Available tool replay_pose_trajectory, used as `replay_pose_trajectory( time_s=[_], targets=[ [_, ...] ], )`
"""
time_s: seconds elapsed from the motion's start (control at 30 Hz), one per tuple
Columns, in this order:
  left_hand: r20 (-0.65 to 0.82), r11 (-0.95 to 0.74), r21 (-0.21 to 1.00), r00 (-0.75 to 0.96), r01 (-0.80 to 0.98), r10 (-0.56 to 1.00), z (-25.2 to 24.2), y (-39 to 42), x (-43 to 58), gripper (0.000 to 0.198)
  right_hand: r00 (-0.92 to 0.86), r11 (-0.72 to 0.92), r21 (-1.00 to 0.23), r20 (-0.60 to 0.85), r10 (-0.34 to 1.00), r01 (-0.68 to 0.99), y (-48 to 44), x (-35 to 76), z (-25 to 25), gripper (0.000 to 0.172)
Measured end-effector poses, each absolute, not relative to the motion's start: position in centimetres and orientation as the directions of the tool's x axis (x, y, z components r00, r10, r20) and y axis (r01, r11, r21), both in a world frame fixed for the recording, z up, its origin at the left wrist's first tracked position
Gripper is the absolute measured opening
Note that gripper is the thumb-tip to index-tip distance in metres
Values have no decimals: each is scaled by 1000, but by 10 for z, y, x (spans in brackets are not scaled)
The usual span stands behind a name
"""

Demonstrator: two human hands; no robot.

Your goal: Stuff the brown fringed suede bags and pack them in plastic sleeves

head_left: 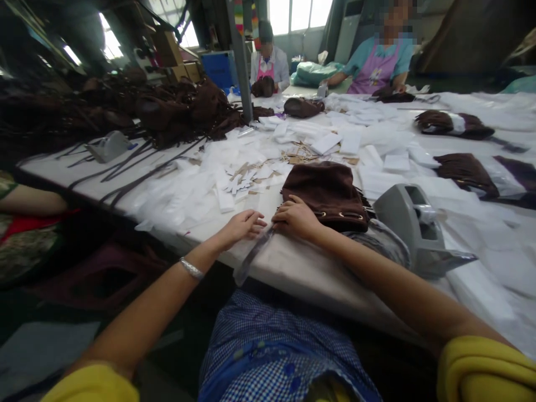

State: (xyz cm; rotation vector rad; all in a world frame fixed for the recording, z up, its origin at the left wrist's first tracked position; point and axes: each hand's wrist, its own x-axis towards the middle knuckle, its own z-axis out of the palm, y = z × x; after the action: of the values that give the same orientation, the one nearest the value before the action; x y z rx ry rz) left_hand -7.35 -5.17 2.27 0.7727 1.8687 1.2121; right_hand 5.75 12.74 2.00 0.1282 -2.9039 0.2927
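Observation:
A dark brown suede drawstring bag with fringe and gold eyelets lies near the table's front edge. My right hand is at the bag's left side, its fingers closed on the upper end of a greyish translucent strip. The strip hangs over the table edge; whether it is a wrapped strap or plain plastic is unclear. Just left of it, my left hand has its fingers stretched and apart, holding nothing. Dark strap coils in clear plastic lie beneath my right forearm.
A grey tape dispenser stands right of the bag, another at far left. White foam sheets and paper scraps cover the middle. Brown bags are heaped left behind a metal post. Two people work across the table.

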Motion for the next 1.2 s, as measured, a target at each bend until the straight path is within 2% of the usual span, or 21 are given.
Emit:
replay_pose_trajectory(
  time_s=[0.07, 0.13, 0.27, 0.4, 0.47, 0.57, 0.67, 0.77, 0.87, 1.0, 1.1, 1.2],
  targets=[
    [-324, 379, 926, -502, 7, 802, 26, -73, -75, 56, -970, 973, -205, 239, -55, -105, 128, 56, 19, 16],
    [-347, 404, 914, -457, 30, 819, 26, -96, -73, 55, -965, 972, -211, 259, -48, -105, 127, 57, 19, 16],
    [-214, 365, 881, -435, 301, 875, 19, -128, -53, 45, -954, 975, -191, 293, -55, -115, 124, 60, 16, 17],
    [-81, 423, 714, -534, 558, 842, 15, -129, -30, 50, -952, 983, -151, 302, -52, -101, 124, 58, 12, 17],
    [-102, 457, 666, -535, 589, 839, 17, -123, -26, 39, -952, 986, -136, 301, -52, -97, 124, 58, 13, 16],
    [-199, 467, 707, -484, 532, 852, 24, -116, -27, 21, -926, 987, -133, 376, -29, -85, 114, 66, 19, 16],
    [-282, 460, 777, -415, 430, 865, 32, -115, -32, 21, -845, 972, -208, 534, 18, -110, 87, 90, 23, 23],
    [-446, 504, 857, -335, 105, 830, 39, -115, -33, 25, -807, 910, -359, 589, 50, -206, 45, 125, 16, 26],
    [-550, 535, 834, -287, -135, 785, 38, -112, -29, 28, -830, 865, -413, 558, -6, -284, 7, 153, -4, 32],
    [-559, 519, 829, -291, -208, 776, 31, -108, -21, 28, -790, 874, -386, 614, 5, -295, -23, 161, -25, 44],
    [-539, 488, 842, -332, -230, 774, 28, -109, -15, 26, -697, 845, -419, 713, 81, -331, -31, 154, -26, 43],
    [-515, 459, 857, -361, -234, 778, 26, -113, -9, 27, -652, 786, -500, 739, 168, -365, -37, 151, -20, 38]
  ],
)
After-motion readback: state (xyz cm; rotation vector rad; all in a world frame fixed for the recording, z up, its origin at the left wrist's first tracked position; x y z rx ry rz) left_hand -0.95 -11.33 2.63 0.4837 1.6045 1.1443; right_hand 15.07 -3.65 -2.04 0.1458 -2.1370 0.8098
